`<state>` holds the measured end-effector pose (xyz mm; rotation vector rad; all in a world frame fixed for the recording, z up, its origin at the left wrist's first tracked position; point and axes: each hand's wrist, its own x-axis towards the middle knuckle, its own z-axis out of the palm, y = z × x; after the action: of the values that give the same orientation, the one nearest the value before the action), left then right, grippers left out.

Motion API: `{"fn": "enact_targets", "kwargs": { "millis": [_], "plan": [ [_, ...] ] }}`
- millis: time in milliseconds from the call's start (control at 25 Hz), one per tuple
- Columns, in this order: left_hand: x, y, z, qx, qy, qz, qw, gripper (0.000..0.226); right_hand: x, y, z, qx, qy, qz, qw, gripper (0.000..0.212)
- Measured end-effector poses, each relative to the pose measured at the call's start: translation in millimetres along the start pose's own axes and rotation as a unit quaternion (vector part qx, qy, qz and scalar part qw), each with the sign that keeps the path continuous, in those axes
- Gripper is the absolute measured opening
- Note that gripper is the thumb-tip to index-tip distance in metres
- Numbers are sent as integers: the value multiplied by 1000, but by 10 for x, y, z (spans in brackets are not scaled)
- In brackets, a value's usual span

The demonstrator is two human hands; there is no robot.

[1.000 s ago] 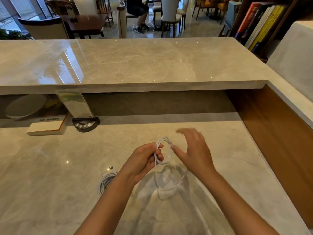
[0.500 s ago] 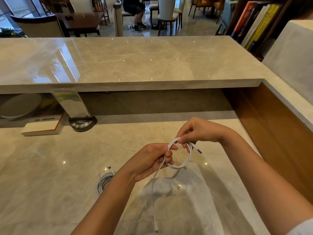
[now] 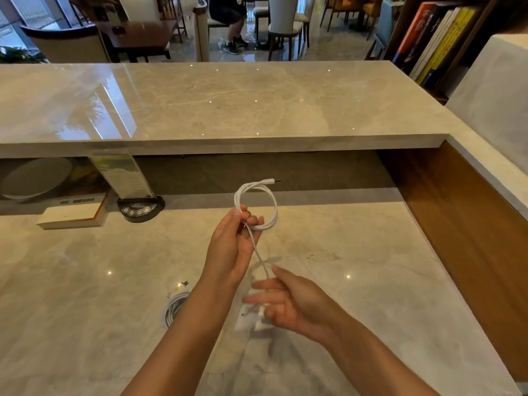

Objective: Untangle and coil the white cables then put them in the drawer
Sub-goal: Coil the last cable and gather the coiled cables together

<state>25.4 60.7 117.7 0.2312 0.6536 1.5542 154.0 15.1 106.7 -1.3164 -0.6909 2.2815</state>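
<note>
My left hand (image 3: 233,247) pinches a white cable (image 3: 274,207) wound into a small loop, held above the marble desk (image 3: 85,281). The cable's plug sticks out at the top right of the loop. A straight length runs from the loop down to my right hand (image 3: 288,304), which is blurred, lower and nearer to me, with the cable's tail running through its fingers. A second white cable (image 3: 174,305), coiled, lies on the desk just left of my left forearm. No drawer is in view.
A raised marble counter (image 3: 228,104) spans the far side, with a wooden side panel (image 3: 471,224) on the right. Under the counter at the left stand a black-based sign holder (image 3: 140,208), a book (image 3: 71,217) and a round plate (image 3: 34,178). A person sits at tables beyond.
My right hand has left the top of the loop and dropped down toward me along the loose length. My left hand has lifted the loop higher.
</note>
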Motion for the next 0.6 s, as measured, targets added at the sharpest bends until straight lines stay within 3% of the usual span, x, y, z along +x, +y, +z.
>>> {"fn": "enact_targets", "kwargs": {
  "millis": [80, 120, 240, 320, 440, 520, 600],
  "plan": [
    [-64, -50, 26, 40, -10, 5, 999, 26, 122, 52, -53, 261, 15, -25, 965, 37],
    [-94, -70, 17, 63, -15, 9, 998, 25, 157, -2, -94, 335, 35, -64, 940, 31],
    [-152, -101, -53, 91, -16, -5, 996, 23, 156, -253, -246, 411, 98, -163, 892, 18],
    [-181, -122, -69, 85, -15, -29, 996, 23, 142, -394, -369, 357, 143, -189, 904, 21],
    [-214, -127, -34, 77, -33, -71, 994, 21, 102, -485, -519, 104, 189, -200, 956, 32],
    [-214, -109, -18, 78, -46, -89, 992, 22, 57, -497, -575, -62, 189, -182, 963, 34],
    [-215, -76, -14, 83, -51, -100, 990, 23, 40, -509, -606, -99, 191, -176, 961, 32]
  ]
}}
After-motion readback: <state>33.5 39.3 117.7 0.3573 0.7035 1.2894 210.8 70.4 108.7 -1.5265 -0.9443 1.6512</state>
